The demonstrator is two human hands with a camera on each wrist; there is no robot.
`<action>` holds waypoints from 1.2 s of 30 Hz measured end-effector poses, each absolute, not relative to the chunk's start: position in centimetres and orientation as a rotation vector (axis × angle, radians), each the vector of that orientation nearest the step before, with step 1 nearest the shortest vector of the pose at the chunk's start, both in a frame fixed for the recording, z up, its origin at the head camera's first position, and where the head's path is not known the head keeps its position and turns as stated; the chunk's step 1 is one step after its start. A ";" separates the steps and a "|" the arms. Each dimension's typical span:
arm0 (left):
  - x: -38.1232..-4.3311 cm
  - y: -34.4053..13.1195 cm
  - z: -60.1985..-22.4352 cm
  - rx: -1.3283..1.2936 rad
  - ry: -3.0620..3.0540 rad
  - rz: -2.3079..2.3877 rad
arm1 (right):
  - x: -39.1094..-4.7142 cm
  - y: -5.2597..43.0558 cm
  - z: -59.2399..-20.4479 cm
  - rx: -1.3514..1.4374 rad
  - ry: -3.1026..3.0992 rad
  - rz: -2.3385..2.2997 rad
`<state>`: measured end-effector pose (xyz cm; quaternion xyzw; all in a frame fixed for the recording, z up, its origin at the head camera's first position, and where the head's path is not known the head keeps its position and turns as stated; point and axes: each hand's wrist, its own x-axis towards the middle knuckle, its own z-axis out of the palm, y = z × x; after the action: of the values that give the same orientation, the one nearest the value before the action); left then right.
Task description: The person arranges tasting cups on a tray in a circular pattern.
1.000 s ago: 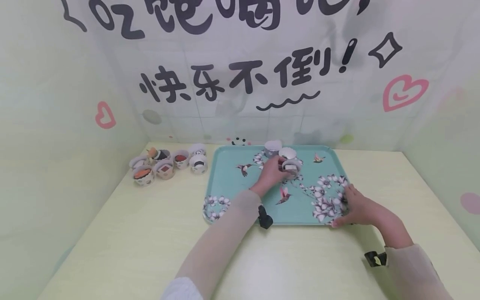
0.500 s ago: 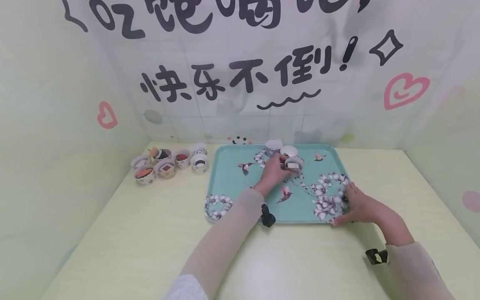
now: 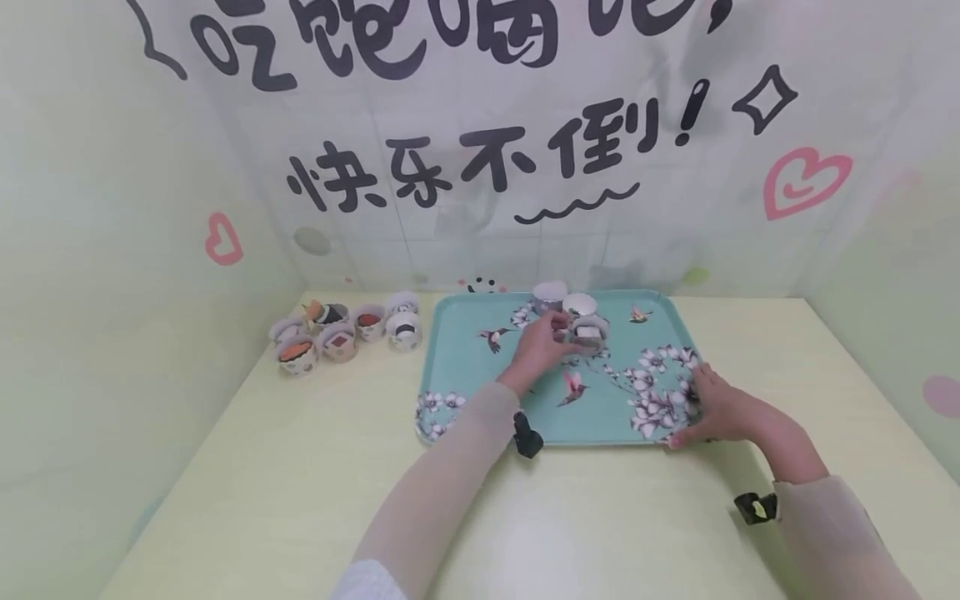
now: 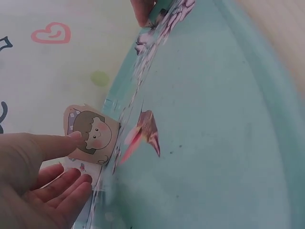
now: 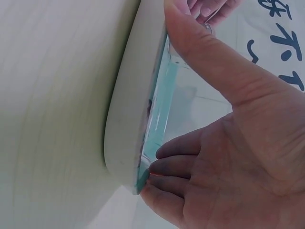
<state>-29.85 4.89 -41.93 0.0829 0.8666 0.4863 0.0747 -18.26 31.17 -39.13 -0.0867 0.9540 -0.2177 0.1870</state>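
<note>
A paper cup (image 3: 591, 340) with a pale square piece in it stands on the turquoise tray (image 3: 498, 417). In the left wrist view this cup (image 4: 102, 140) shows a cartoon face. My left hand (image 3: 538, 343) is right beside it, one fingertip at the printed side and the other fingers spread loosely apart. Behind it on the tray stand a white cup (image 3: 580, 305) and a greyish cup (image 3: 550, 297). My right hand (image 3: 731, 412) rests at the tray's near right corner. In the right wrist view its fingertips (image 5: 157, 167) touch the rim, and the thumb lies farther along the edge.
Left of the tray, several paper cups (image 3: 339, 340) with toy food pieces stand close together on the pale table (image 3: 300, 483). A printed wall sheet (image 3: 480, 242) rises behind the tray. Black straps show at both wrists.
The cup near my left hand stands in about the same spot, and my left fingers have eased slightly away from it. The right hand stays at the tray corner. The head view shifts slightly.
</note>
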 end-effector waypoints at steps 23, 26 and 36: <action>-29.3 -0.7 -40.7 0.268 2.573 1.458 | -18.4 31.3 -39.5 -0.211 2.664 -0.614; -29.2 -1.8 -40.8 0.253 2.562 1.481 | -18.3 31.2 -39.6 -0.208 2.660 -0.614; -29.0 -5.4 -39.9 0.216 2.589 1.512 | -18.2 31.0 -39.3 -0.261 2.692 -0.619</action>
<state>-28.97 -5.42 -39.86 0.0716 0.8592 0.5020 0.0678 -18.19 31.01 -39.33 -0.0924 0.9539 -0.2193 0.1828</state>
